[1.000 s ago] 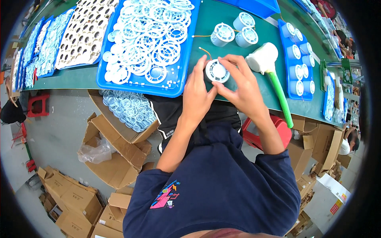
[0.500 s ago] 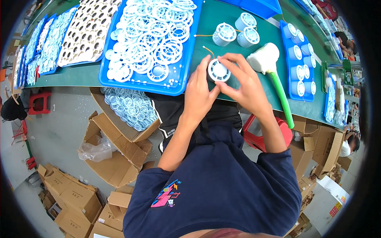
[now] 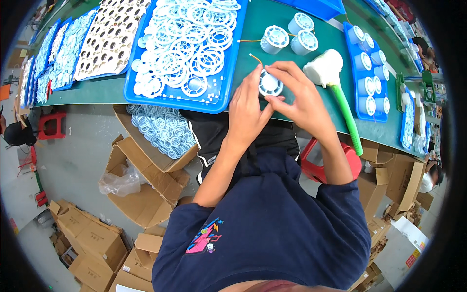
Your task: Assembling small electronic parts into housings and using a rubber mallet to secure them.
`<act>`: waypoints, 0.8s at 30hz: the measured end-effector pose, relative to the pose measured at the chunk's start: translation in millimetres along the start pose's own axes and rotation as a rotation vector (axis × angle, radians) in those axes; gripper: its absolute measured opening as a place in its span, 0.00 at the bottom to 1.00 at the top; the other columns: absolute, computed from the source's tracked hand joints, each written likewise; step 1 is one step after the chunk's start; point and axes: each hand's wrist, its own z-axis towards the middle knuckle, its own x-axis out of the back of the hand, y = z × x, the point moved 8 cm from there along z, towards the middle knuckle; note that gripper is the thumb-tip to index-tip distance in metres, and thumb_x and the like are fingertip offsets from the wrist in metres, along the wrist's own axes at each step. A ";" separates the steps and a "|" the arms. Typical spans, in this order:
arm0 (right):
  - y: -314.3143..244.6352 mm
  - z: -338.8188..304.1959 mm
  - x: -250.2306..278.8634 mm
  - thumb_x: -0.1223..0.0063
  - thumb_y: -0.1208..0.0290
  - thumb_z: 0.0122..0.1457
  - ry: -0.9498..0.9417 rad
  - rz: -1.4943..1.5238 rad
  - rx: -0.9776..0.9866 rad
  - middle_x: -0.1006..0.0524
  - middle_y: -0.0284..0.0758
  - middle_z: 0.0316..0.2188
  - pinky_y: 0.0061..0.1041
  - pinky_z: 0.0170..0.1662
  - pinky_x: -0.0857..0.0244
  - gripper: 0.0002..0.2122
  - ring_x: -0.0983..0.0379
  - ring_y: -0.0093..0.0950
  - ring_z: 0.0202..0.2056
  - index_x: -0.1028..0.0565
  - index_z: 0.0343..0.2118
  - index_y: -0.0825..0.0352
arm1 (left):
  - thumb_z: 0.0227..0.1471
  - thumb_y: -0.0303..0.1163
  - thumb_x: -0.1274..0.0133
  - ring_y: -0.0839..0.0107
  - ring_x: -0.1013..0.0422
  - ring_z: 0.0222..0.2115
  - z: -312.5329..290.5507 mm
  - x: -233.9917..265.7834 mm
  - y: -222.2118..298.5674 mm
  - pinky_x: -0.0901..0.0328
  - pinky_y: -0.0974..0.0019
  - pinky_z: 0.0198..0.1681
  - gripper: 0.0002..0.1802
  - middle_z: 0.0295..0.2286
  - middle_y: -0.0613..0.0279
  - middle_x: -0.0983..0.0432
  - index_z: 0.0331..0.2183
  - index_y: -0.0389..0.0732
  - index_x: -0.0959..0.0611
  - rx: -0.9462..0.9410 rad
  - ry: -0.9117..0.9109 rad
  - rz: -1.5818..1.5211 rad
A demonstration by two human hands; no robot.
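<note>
Between my hands, at the near edge of the green table [image 3: 292,53], stands a pale blue round plastic housing [image 3: 270,84] with a slotted cap on top. A thin orange wire runs out from its far left side. My left hand [image 3: 244,111] closes on its left side. Around the right side curve the fingers and thumb of my right hand [image 3: 305,100]. My palms hide most of the housing's wall. Just right of my right hand lies a mallet [image 3: 327,68] with a white head and green handle. Behind my hands are three similar capped housings [image 3: 275,39], with thin wires beside them.
Left of my hands, a blue tray [image 3: 221,103] holds many loose pale rings. Farther left are a tray of moulded parts [image 3: 109,39] and other parts trays. A blue tray [image 3: 374,114] at right carries several housings. Below stand cardboard boxes [image 3: 141,194] and a red stool [image 3: 311,163].
The wider scene has shifted slightly in the picture. Both hands still grip the housing, and my right thumb and fingers have shifted slightly around its cap.
</note>
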 end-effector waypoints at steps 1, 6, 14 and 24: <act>-0.3 -0.6 0.7 0.34 0.74 0.53 -0.013 -0.016 -0.004 0.27 0.44 0.53 0.36 0.55 0.31 0.24 0.27 0.42 0.52 0.25 0.54 0.71 | 0.49 0.32 0.30 0.43 0.26 0.50 0.3 -0.6 1.0 0.29 0.52 0.49 0.44 0.52 0.42 0.25 0.63 0.35 0.33 -0.002 -0.004 -0.003; 32.0 -48.4 66.1 0.37 0.73 0.59 0.437 -0.442 -0.123 0.28 0.47 0.56 0.41 0.58 0.35 0.21 0.30 0.45 0.56 0.26 0.56 0.68 | 0.55 0.30 0.35 0.51 0.26 0.52 0.5 4.5 -1.2 0.32 0.57 0.55 0.36 0.53 0.45 0.26 0.61 0.34 0.31 0.154 -0.019 -0.130; 90.2 -100.9 78.5 0.44 0.71 0.68 0.418 -0.370 -0.361 0.20 0.44 0.39 0.33 0.42 0.30 0.18 0.22 0.35 0.38 0.28 0.58 0.70 | 0.55 0.30 0.37 0.49 0.28 0.53 5.0 -2.5 -3.6 0.35 0.54 0.57 0.37 0.54 0.42 0.28 0.62 0.34 0.33 0.188 -0.135 -0.149; 37.1 -42.2 75.5 0.52 0.63 0.73 0.099 0.129 -0.562 0.31 0.33 0.19 0.27 0.28 0.38 0.18 0.35 0.21 0.22 0.28 0.58 0.69 | 0.52 0.30 0.33 0.44 0.31 0.55 0.1 -0.8 -2.9 0.34 0.52 0.56 0.47 0.53 0.42 0.30 0.67 0.35 0.40 0.054 -0.070 0.114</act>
